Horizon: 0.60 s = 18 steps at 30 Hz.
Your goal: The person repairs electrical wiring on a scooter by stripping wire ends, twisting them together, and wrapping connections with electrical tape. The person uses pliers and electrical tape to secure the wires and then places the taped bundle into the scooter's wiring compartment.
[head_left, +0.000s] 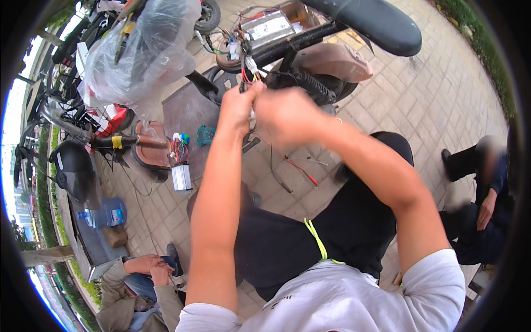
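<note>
My left hand (237, 110) is closed on wires (255, 77) that come from the bundle on the electric bike's frame (301, 40). Right beside it is my right hand (290, 113), smeared by motion, so its fingers cannot be made out. White plug connectors (234, 51) and coloured leads hang just beyond my hands. Behind them, a silver controller box (269, 29) sits in an open compartment of the bike. A second finned silver controller (181, 177), with a bunch of coloured wires (178, 148), rests to the left of my left forearm.
A black seat (381, 26) juts out at the upper right. Clear plastic sheeting (138, 55) covers the bike's front at left. A red-tipped lead (314, 181) lies on the paving below my hands. People sit at lower left (141, 293) and right (470, 216). A water bottle (108, 213) lies at left.
</note>
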Available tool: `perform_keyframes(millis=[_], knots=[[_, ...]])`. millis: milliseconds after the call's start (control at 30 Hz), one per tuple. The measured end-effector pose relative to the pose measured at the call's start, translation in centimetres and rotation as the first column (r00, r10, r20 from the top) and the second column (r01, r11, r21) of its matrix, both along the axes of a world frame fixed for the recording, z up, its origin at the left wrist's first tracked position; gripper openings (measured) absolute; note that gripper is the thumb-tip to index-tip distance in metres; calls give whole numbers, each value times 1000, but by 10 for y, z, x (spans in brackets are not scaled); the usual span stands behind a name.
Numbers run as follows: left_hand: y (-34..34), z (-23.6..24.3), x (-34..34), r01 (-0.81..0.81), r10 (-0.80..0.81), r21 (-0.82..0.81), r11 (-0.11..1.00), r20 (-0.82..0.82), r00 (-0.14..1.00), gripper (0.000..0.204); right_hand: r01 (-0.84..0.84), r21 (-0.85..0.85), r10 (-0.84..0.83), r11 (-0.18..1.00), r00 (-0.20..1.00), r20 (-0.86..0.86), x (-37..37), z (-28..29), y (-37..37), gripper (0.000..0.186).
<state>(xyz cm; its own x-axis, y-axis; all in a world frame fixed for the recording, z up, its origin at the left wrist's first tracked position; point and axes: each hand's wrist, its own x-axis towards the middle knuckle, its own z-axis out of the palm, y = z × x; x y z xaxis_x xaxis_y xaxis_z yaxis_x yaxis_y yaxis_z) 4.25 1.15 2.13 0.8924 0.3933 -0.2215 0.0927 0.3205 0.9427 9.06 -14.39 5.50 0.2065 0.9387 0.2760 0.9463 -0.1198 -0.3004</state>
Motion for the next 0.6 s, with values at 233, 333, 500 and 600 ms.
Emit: perform_keyframes(millis=[233, 333, 500, 600], knots=[[7, -9, -6, 208, -218, -176, 962, -35, 975, 22, 0, 456, 1, 890, 1000, -3, -27, 51, -50, 29], [10, 3, -8, 289, -303, -273, 918, -9, 953, 20, 119, 719, -436, 684, 858, 273, 57, 110, -79, 36], [-14, -5, 6, 177, -145, -380, 908, 113, 983, 18, 580, 385, -686, 718, 491, 537, 153, 120, -106, 51], [-9, -15, 2, 101, -27, -416, 904, 182, 983, 16, 773, -26, -625, 634, 533, 570, 158, 120, -95, 62]])
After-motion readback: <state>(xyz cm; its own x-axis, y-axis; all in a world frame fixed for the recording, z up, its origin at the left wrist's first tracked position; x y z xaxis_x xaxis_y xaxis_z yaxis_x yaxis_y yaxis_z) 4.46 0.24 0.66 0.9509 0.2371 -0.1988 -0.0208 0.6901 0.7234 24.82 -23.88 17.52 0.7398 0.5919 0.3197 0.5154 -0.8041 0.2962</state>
